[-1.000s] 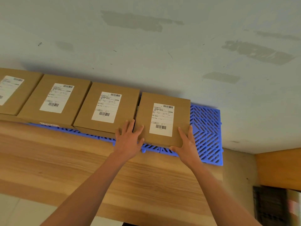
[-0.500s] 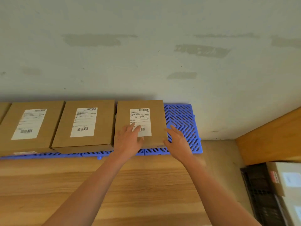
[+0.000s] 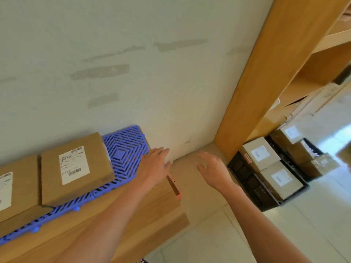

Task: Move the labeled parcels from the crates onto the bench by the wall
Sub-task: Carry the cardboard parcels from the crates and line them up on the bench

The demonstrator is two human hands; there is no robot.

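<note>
beside the blue grid mat (image 3: 123,149) on the desk (image 3: 133,215), labeled parcels (image 3: 76,168) sit in a row by the wall, while both hands, left hand (image 3: 154,166) and right hand (image 3: 212,168), hang empty with fingers spread, likely turning toward the black crate (image 3: 247,183) of white boxes (image 3: 260,153) right of it.

Both bare forearms reach forward from the bottom edge, palms down. The left hand (image 3: 154,165) is extended with fingers straight and close together, holding nothing. The right hand (image 3: 211,167) hovers beside it, apart, fingers loosely spread and slightly bent, wrist level, also empty.
</note>
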